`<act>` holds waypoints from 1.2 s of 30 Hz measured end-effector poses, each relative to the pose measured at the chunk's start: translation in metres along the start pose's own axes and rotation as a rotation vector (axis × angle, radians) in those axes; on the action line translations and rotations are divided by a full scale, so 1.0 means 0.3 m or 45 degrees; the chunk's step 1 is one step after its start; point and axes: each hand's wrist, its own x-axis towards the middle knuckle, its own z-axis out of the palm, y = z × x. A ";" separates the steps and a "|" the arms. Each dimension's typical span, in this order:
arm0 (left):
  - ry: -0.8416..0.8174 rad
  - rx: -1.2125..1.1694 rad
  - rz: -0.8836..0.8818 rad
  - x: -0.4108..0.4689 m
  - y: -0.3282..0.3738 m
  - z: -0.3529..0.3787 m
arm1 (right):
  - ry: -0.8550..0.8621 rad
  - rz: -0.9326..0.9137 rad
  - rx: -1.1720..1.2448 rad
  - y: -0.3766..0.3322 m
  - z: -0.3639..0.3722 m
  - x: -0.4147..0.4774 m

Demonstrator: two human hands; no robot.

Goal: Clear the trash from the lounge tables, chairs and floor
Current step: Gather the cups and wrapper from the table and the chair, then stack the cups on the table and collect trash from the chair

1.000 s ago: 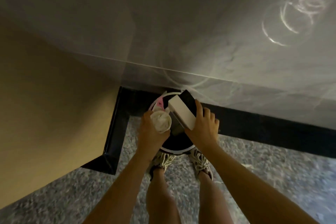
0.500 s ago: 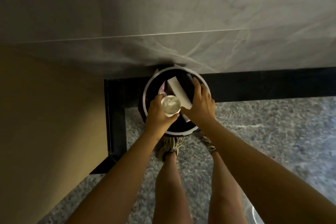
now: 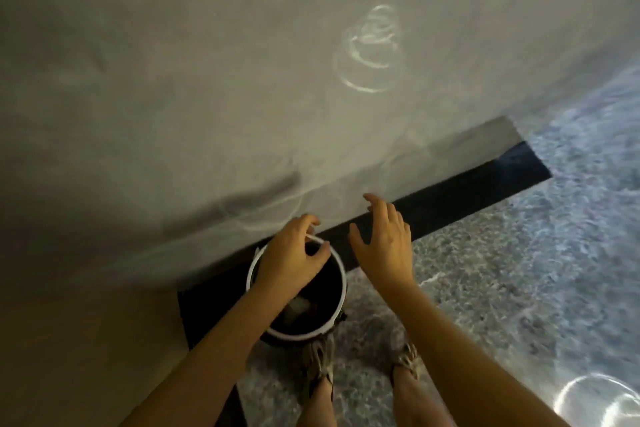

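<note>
A round black trash bin with a white rim (image 3: 341,302) stands on the floor against the wall base, right in front of my feet. Pale trash (image 3: 298,306) lies at its bottom, dim and hard to make out. My left hand (image 3: 292,258) hovers over the far part of the bin's opening, its fingers loosely curled, and I see nothing in it. My right hand (image 3: 384,246) is raised to the right of the bin with its fingers spread, also holding nothing.
A grey marbled wall (image 3: 242,80) fills the upper view, with a black skirting (image 3: 450,198) along its foot. A tan panel (image 3: 69,340) closes off the left. Speckled grey floor (image 3: 502,288) stretches to the right. My two shod feet (image 3: 320,357) stand just before the bin.
The white cup has left my left hand and the white box has left my right. Both hands have lifted clear of the bin; the view has swung right.
</note>
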 end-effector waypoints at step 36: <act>-0.879 -0.489 2.032 -1.148 2.603 0.762 | 1.704 1.145 -0.754 0.665 -2.210 -1.665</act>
